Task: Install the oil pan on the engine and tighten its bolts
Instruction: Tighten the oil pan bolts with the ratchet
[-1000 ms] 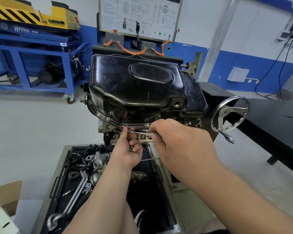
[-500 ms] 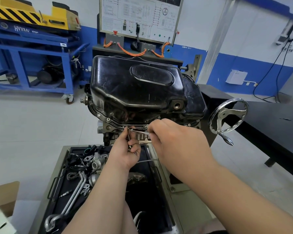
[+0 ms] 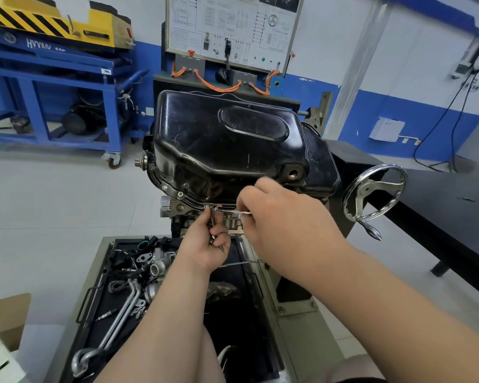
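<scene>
Closest in, a long black metal tray (image 3: 241, 322) sat low under the arms, so loose parts like a bent silver pipe (image 3: 122, 313) were easy to reach. Above it the left hand (image 3: 205, 250) had its grip curled round what looked like a few small silver bolts (image 3: 213, 240). They were kept in the palm, likely so the next one was ready. Its fingertips (image 3: 207, 217) reached up to the pan's edge, likely to steady the tool's head there. The right hand (image 3: 285, 219) had its grip closed round the handle of a thin silver wrench (image 3: 228, 210), held flat so it could swing sideways under the edge. The shiny black metal oil pan (image 3: 227, 145) already sat on the grey engine (image 3: 177, 208), which was turned bottom up so the pan faced the person. One bolt (image 3: 180, 194) was already in the pan's edge at the left, so the job looked partly done. To the right a round silver hand wheel (image 3: 374, 192) stuck out from the stand, probably for turning the engine over. Far back stood a blue steel cart (image 3: 67, 87) and a white wiring board (image 3: 233, 29).
</scene>
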`<state>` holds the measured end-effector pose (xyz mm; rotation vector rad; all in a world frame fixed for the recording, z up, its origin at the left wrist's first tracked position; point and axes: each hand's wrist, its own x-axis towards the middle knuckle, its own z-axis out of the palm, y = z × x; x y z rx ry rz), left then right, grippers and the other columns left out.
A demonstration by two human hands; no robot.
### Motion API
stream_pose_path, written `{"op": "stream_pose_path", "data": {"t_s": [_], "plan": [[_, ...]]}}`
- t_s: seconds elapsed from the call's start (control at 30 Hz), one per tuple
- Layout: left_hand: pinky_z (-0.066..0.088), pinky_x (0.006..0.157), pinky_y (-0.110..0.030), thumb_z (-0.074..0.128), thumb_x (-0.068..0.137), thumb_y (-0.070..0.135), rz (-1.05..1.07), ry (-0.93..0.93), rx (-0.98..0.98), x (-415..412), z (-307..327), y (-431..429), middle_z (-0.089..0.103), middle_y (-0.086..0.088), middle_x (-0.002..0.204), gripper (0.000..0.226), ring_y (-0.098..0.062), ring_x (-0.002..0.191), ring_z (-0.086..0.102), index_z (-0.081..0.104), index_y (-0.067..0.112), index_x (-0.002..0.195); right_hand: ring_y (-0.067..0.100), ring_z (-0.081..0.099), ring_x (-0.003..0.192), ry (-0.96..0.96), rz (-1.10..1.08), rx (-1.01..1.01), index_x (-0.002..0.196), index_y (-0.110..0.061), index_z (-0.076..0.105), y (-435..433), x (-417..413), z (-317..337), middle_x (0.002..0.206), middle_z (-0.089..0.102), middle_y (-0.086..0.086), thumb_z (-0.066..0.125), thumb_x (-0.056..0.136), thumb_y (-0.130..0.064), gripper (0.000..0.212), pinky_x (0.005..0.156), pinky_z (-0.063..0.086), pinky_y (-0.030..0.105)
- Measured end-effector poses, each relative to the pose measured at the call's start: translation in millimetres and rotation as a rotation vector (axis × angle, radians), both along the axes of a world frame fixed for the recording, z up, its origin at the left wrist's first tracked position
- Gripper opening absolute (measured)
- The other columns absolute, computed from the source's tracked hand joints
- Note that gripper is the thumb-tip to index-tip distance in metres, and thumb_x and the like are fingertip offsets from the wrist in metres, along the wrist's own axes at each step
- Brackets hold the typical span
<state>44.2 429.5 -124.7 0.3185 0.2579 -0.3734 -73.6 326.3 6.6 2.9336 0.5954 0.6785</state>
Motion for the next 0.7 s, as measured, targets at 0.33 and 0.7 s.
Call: {"op": "stream_pose_path", "data": {"t_s": [0.33, 0.7], "plan": [[0.017, 0.028, -0.014, 0.048, 0.098, 0.036, 0.016, -0.02, 0.057, 0, 1, 2, 0.06, 0.009, 0.063, 0.018, -0.002, 0.035, 0.032, 0.056, 0.021, 0.092, 0.023, 0.06, 0.081, -0.022, 0.038, -0.038, 0.113, -0.025, 0.049, 14, 10, 14, 0.1, 0.052, -0.006, 0.049, 0.092, -0.022, 0.021, 0.06, 0.041, 0.032], [0.016, 0.032, -0.014, 0.049, 0.098, 0.034, -0.017, -0.063, 0.09, -1, 1, 5, 0.056, 0.009, 0.053, 0.023, -0.002, 0.036, 0.032, 0.056, 0.02, 0.081, 0.02, 0.05, 0.068, 0.043, 0.035, -0.043, 0.119, -0.023, 0.043, 21, 3, 19, 0.11, 0.047, -0.003, 0.057, 0.087, -0.021, 0.035, 0.056, 0.044, 0.033]]}}
